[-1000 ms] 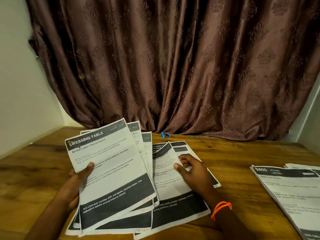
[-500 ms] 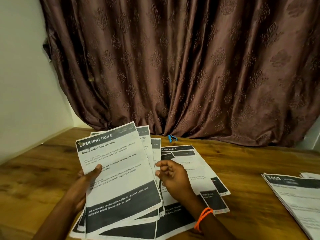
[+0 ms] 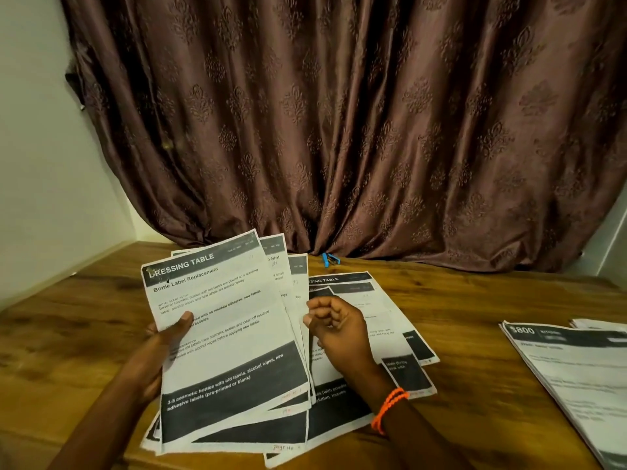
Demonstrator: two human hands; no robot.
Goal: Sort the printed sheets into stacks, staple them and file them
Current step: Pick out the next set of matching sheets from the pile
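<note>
Left hand: the left hand [image 3: 159, 347] grips a fan of printed sheets [image 3: 220, 334], thumb across the top page headed "Dressing Table", held above the wooden table [image 3: 84, 317].
Right hand: the right hand [image 3: 336, 325], orange band at the wrist, has lifted off the sheets lying flat [image 3: 390, 320] and now hovers beside the fan, fingers curled, holding nothing.
Change: a second ago it pressed on those pages; the fan stays put.
Meaning: sorting likely continues, stapling not begun.
Far right: another stack [image 3: 570, 374] lies well apart.
</note>
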